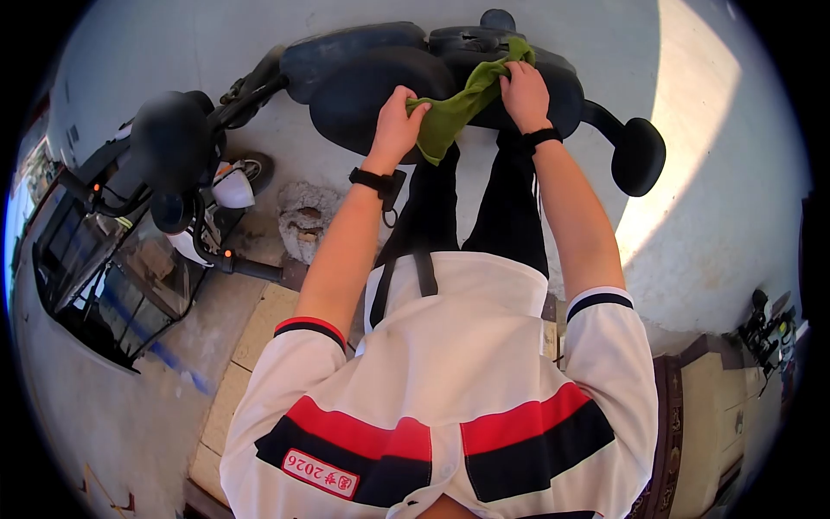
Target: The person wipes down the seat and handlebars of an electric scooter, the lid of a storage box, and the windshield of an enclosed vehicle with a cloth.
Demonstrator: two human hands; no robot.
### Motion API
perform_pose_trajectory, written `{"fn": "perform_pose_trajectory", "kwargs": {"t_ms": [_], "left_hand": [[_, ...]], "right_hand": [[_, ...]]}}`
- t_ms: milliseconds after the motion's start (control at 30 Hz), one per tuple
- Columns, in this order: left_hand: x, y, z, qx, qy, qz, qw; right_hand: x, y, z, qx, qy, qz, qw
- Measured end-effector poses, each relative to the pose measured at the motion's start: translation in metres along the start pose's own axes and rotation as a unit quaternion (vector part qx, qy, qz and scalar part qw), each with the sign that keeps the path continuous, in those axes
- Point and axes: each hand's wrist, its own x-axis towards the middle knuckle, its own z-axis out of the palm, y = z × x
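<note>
A green cloth (pixel 454 119) is stretched between my two hands, bunched and twisted toward the right. My left hand (pixel 399 127) pinches its left end, and a loose corner hangs down beside the fingers. Higher up and to the right, my right hand (pixel 525 97) grips the other end, with a short tip of cloth poking out above the fingers. Both hands are over a scooter's black padded seats: a wide front seat (pixel 367 95) lies by my left hand, and a rear seat (pixel 566 97) extends past my right hand.
A black padded backrest (pixel 638 157) sticks out at the right end of the scooter. To the left are handlebars (pixel 246 266), a round dark mirror (pixel 170 141) and a vehicle with a clear windshield (pixel 151 268). A pale wall (pixel 596 35) stands behind, partly sunlit.
</note>
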Motion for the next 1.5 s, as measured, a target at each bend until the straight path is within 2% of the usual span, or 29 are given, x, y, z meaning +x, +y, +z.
{"fn": "perform_pose_trajectory", "kwargs": {"t_ms": [67,333,367,567,667,800,933,967,1067,1100,1200,1300,1433,1500], "left_hand": [[-0.002,0.003,0.001,0.010,0.008,-0.004,1.000],[-0.010,-0.009,0.015,0.060,0.050,0.085,0.993],[-0.012,-0.010,0.016,0.068,0.035,0.086,0.993],[-0.037,-0.001,0.013,0.092,-0.039,0.097,0.990],[-0.043,0.000,0.008,0.110,-0.054,0.125,0.985],[-0.043,0.000,0.007,0.098,-0.064,0.122,0.986],[-0.042,-0.002,0.007,0.100,-0.071,0.115,0.986],[-0.041,-0.002,0.007,0.099,-0.071,0.116,0.986],[-0.039,-0.004,0.007,0.101,-0.075,0.115,0.985],[-0.039,-0.004,0.007,0.103,-0.073,0.115,0.985],[-0.037,-0.004,0.007,0.109,-0.071,0.113,0.985],[-0.034,-0.004,0.006,0.115,-0.076,0.110,0.984],[-0.031,-0.005,0.006,0.122,-0.083,0.108,0.983],[-0.030,-0.006,0.005,0.128,-0.085,0.111,0.982]], "right_hand": [[-0.018,0.013,0.000,-0.033,0.063,-0.017,0.997],[-0.105,0.045,-0.004,-0.042,0.103,0.042,0.993],[-0.110,0.042,-0.004,-0.006,0.110,0.060,0.992],[-0.088,0.034,0.002,-0.041,0.146,0.028,0.988],[-0.068,0.032,0.015,0.014,0.099,0.017,0.995],[-0.070,0.020,0.033,0.000,0.064,0.011,0.998],[-0.084,0.001,0.043,0.043,-0.005,-0.051,0.998],[-0.088,-0.001,0.050,0.048,0.008,-0.071,0.996],[-0.096,-0.009,0.047,0.074,-0.062,-0.094,0.991],[-0.098,-0.013,0.043,0.080,-0.022,-0.111,0.990],[-0.104,-0.018,0.032,0.151,-0.079,-0.005,0.985],[-0.110,-0.013,0.021,0.130,0.009,0.064,0.989],[-0.114,0.005,0.003,0.106,0.014,0.244,0.964],[-0.113,0.017,0.000,0.101,0.075,0.241,0.962]]}}
